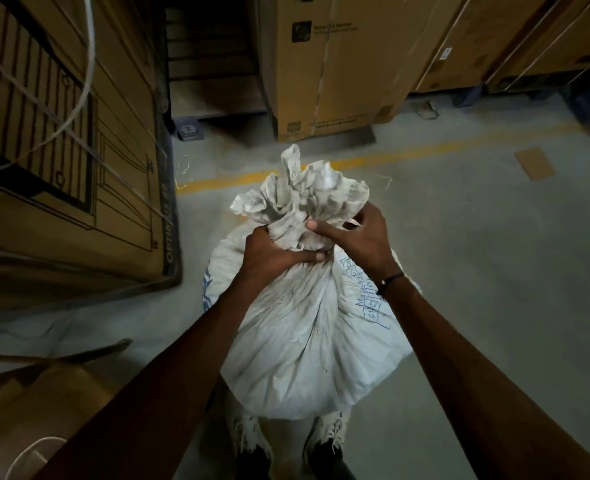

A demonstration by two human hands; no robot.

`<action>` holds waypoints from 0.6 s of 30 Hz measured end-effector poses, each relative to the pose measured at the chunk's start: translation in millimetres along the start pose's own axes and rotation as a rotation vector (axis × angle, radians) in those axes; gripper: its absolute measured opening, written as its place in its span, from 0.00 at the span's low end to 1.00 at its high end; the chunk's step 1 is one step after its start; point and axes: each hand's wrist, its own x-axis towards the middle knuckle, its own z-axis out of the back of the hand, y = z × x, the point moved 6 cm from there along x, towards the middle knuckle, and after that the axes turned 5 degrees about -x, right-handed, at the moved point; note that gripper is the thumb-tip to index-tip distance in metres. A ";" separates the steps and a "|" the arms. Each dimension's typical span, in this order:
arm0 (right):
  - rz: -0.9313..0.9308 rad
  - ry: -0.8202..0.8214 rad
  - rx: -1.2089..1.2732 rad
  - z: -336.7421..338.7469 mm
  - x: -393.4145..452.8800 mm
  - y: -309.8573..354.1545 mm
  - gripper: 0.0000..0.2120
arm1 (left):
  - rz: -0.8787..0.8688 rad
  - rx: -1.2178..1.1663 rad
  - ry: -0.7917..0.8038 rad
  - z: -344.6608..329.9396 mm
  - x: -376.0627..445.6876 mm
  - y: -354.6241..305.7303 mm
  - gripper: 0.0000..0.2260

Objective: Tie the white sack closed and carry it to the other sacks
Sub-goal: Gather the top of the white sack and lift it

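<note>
1. Shoes point(324, 441): at the bottom edge, partly hidden behind the sack's base.
2. Sack point(307, 341): white, full, upright on the grey floor point(494, 271) just ahead of the shoes; blue print on its sides.
3. Left hand point(269, 254): fingers clenched around the gathered neck point(304, 233) from the left.
4. Right hand point(359, 237): fingers clenched around the same neck from the right, touching the left; dark band point(389, 282) on wrist.
5. Sack mouth bunched, ruffled above both hands.
6. Yellow line point(408, 155) crosses the floor beyond.
7. Cartons point(338, 64) stand behind and left.
</note>
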 end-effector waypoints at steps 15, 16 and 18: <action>-0.255 -0.170 -0.145 -78.7 -29.2 -82.3 0.44 | 0.105 0.472 0.312 -35.7 -3.6 -33.5 0.16; -0.268 -0.164 -0.112 -74.9 -24.4 -84.8 0.44 | 0.094 0.412 0.352 -28.3 -1.2 -28.3 0.17; -0.297 -0.116 -0.065 -67.6 -15.1 -86.3 0.37 | 0.059 0.307 0.362 -12.4 1.9 -10.0 0.22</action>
